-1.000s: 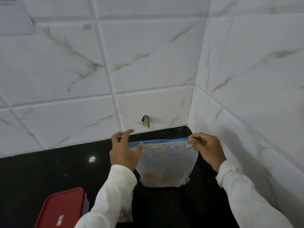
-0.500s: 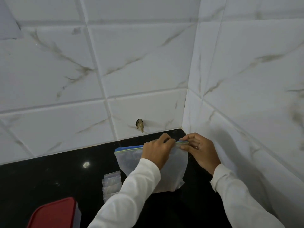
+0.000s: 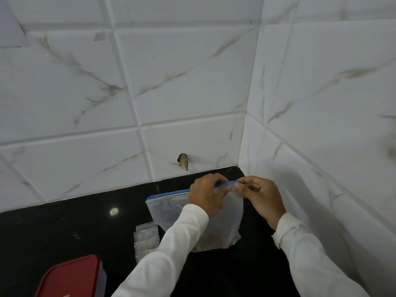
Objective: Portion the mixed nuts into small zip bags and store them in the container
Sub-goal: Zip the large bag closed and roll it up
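The left hand (image 3: 206,196) and right hand (image 3: 261,197) both pinch the blue seal of the large zip bag (image 3: 169,210), which stands right of centre on the black counter (image 3: 64,228), so a lopsided tug could topple the limp bag and spill its nuts (image 3: 214,244).

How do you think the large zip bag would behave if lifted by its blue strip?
Probably floppy: the large zip bag is thin film, creased below the blue strip, which the left hand and right hand pinch. Likely bottom-heavy and apt to swing, since brownish contents sit low.
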Demonstrator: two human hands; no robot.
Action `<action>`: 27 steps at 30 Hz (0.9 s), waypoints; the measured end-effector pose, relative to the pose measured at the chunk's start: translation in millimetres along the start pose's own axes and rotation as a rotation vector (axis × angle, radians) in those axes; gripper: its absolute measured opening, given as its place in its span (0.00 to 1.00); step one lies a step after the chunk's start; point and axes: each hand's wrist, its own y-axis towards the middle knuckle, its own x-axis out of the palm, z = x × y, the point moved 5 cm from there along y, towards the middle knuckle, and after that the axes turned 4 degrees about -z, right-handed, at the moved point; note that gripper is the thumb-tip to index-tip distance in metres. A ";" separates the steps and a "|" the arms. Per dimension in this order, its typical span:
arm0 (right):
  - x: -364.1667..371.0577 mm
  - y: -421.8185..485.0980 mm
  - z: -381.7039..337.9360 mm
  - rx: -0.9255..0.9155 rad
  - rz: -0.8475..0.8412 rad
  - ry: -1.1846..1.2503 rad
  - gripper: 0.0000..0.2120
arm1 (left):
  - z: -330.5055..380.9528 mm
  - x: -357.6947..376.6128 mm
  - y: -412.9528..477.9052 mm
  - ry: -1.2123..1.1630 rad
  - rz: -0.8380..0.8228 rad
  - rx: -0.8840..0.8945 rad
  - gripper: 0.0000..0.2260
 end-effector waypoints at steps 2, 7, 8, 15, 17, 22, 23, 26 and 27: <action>-0.1 0.4 1.5 0.030 0.037 -0.012 0.06 | -5.1 -6.8 0.7 -0.007 -0.014 -0.040 0.07; 5.1 -0.6 1.5 0.060 0.108 -0.056 0.02 | -20.7 -13.0 3.3 -0.284 -0.093 -0.208 0.02; 8.6 -0.6 -0.3 0.053 0.104 -0.032 0.02 | -21.2 -13.4 3.7 -0.309 -0.087 -0.221 0.03; 16.1 0.4 -8.8 0.027 0.197 0.063 0.05 | -9.4 -5.5 3.1 -0.465 -0.113 -0.230 0.05; 19.2 0.9 -9.2 0.030 0.234 0.028 0.06 | -5.1 -4.4 3.9 -0.452 -0.083 -0.224 0.06; 22.5 -0.5 -8.2 0.057 0.280 0.103 0.14 | -4.8 -3.3 5.6 -0.349 0.081 -0.215 0.07; 22.8 -1.9 -7.3 0.079 0.280 0.143 0.16 | -5.8 -3.3 6.2 -0.336 0.114 -0.207 0.07; 24.9 -3.2 -3.9 0.134 0.262 0.173 0.16 | -3.7 -1.4 6.7 -0.284 0.150 -0.167 0.08; 24.9 -3.0 -3.5 0.144 0.271 0.166 0.14 | -3.0 -0.7 6.1 -0.266 0.141 -0.159 0.09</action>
